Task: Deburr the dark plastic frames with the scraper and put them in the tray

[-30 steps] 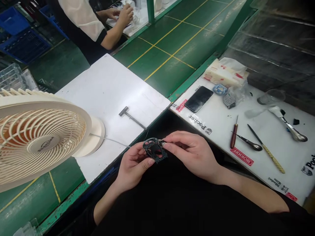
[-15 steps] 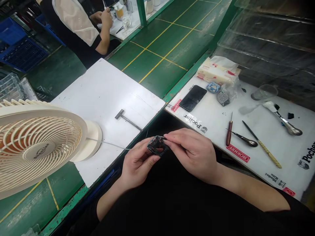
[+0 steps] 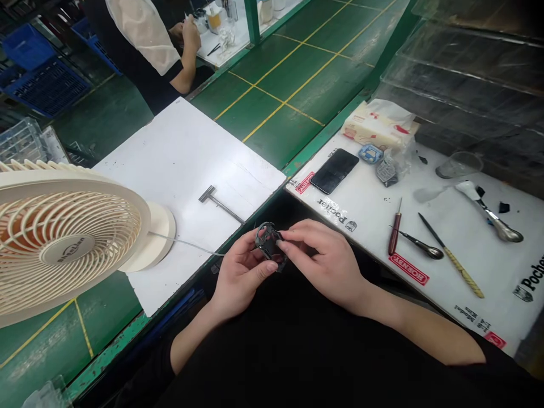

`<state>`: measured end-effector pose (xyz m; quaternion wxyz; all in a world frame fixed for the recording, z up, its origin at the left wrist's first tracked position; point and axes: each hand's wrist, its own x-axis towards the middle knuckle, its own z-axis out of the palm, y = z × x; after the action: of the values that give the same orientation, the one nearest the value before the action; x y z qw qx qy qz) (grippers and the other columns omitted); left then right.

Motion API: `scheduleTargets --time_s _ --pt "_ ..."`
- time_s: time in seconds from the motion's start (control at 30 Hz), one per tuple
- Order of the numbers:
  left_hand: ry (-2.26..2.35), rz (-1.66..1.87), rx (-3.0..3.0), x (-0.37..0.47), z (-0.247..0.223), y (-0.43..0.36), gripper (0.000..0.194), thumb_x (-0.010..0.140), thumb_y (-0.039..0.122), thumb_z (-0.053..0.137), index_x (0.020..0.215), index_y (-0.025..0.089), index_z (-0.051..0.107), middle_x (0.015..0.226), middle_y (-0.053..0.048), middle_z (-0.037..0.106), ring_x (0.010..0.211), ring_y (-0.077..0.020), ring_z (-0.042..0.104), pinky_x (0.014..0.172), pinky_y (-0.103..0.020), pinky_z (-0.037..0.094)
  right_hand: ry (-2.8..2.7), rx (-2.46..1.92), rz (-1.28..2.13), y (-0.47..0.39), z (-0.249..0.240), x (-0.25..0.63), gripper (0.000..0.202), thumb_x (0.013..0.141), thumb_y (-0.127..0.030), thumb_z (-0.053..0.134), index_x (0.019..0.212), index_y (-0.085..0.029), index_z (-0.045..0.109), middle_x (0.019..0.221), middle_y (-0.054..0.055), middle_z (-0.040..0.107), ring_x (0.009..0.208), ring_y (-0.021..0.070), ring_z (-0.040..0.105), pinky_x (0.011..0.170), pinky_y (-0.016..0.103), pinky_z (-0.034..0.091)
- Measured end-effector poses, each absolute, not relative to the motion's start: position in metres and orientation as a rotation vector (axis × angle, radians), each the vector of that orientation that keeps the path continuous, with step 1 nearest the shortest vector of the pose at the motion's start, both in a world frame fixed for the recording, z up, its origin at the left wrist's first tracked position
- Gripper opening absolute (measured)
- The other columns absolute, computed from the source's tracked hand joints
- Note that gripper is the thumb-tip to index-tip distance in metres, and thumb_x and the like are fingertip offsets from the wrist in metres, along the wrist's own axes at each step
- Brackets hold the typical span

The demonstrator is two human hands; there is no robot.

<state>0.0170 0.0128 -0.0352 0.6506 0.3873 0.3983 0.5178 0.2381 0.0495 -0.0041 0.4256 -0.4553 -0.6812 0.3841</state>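
Turned since earlier, the dark frame (image 3: 269, 246) sits pinched between hands (image 3: 241, 277) (image 3: 330, 262).

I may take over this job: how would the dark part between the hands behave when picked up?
The dark part is probably light for its size, given its open middle. Its thin curved rim suggests it could be fragile if squeezed hard.

On the right-hand worktop (image 3: 368, 209), black print (image 3: 334, 211) reads "Pocher" and "Model Kits", a red label (image 3: 408, 268) "HORNBY"; the fan hub's (image 3: 68, 250) lettering is blurred
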Motion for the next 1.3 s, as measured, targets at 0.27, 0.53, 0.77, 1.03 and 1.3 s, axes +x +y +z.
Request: scheduleTargets --time_s 0.27,0.53,0.77,1.03,1.3 --pt "0.824 1.054 0.782 0.022 -0.032 0.018 0.056 0.096 0.029 0.103 0.15 0.033 0.087 0.14 -0.011 0.089 0.125 -0.0282 0.085 0.115 -0.043 0.069 -1.546 -1.207 1.058 0.046 -0.004 0.242 0.01 0.11 -0.019 0.083 0.108 -0.025 0.091 0.102 0.002 0.083 0.079 0.0171 0.076 0.063 0.032 0.06" --pt "0.877 0.948 0.775 0.036 -0.027 0.027 0.062 0.092 0.034 0.106 0.151 0.027 0.087 0.132 -0.014 0.09 0.117 -0.0293 0.085 0.107 -0.043 0.07 -1.605 -1.188 0.852 0.036 -0.008 0.258 0.012 0.113 -0.019 0.079 0.113 -0.023 0.09 0.107 0.005 0.082 0.091 0.0199 0.079 0.078 0.036 0.064" --pt "0.74 0.794 0.723 0.05 -0.013 0.035 0.051 0.102 0.039 0.097 0.149 0.024 0.084 0.139 -0.017 0.087 0.129 -0.035 0.085 0.115 -0.049 0.068 -1.251 -1.179 1.341 0.035 -0.004 0.281 0.017 0.115 -0.036 0.078 0.108 -0.026 0.09 0.112 0.004 0.077 0.084 0.0201 0.081 0.074 0.039 0.069" --pt "0.727 0.744 0.687 0.057 -0.008 0.036 0.048 0.098 0.039 0.101 0.14 0.021 0.086 0.132 -0.015 0.088 0.13 -0.036 0.085 0.118 -0.051 0.066 -1.173 -1.129 1.46 0.032 -0.003 0.291 0.02 0.113 -0.042 0.082 0.103 -0.025 0.088 0.109 0.005 0.075 0.083 0.0213 0.08 0.077 0.04 0.071" --pt "0.713 0.731 0.633 0.054 -0.01 0.035 0.051 0.101 0.041 0.098 0.145 0.019 0.083 0.119 -0.015 0.089 0.114 -0.0329 0.088 0.088 -0.035 0.069 -1.248 -1.188 1.427 0.035 0.001 0.294 0.016 0.11 -0.04 0.081 0.105 -0.025 0.087 0.108 0.005 0.08 0.099 0.0237 0.08 0.083 0.037 0.068"
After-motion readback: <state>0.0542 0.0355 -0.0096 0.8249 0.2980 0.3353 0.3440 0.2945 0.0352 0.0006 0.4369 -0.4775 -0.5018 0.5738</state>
